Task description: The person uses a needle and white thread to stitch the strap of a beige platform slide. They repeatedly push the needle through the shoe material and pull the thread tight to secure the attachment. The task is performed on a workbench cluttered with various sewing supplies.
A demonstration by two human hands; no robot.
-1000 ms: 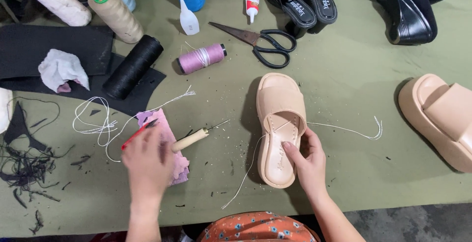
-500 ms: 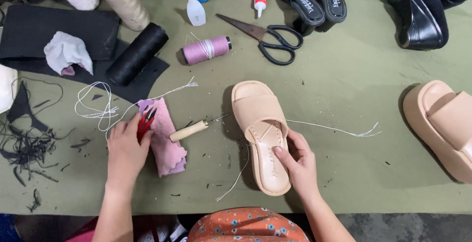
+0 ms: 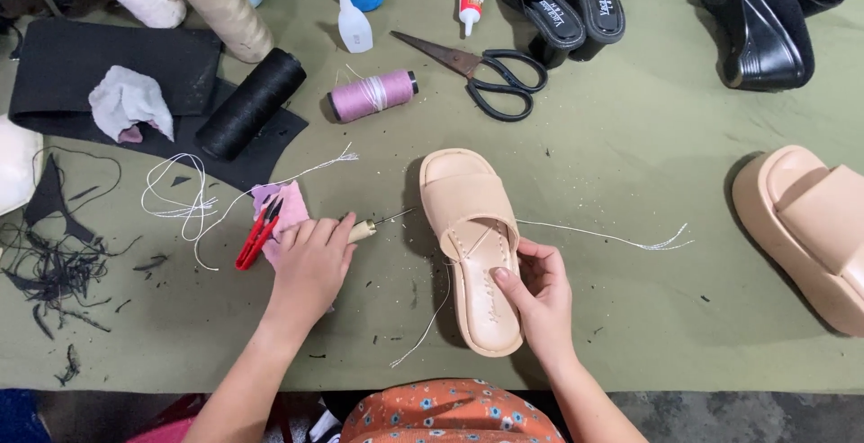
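Down on the olive-green worktop point(image 3: 630, 155), seen from our head camera, our left hand point(image 3: 310, 263) lies over a wooden-handled awl point(image 3: 364, 230), its grip closed around the handle, with the metal tip pointing toward the beige open-toe platform sandal point(image 3: 468, 236). Our right hand point(image 3: 538, 294) holds that sandal's heel end, thumb on the insole, grip clenched on its edge. White thread point(image 3: 612, 238) trails from the sandal to the right. Red thread snips point(image 3: 259, 232) rest on a pink cloth scrap point(image 3: 290, 209) just beside our left hand. Black-handled scissors point(image 3: 490, 78) and a pink thread spool point(image 3: 371, 94) lie farther up.
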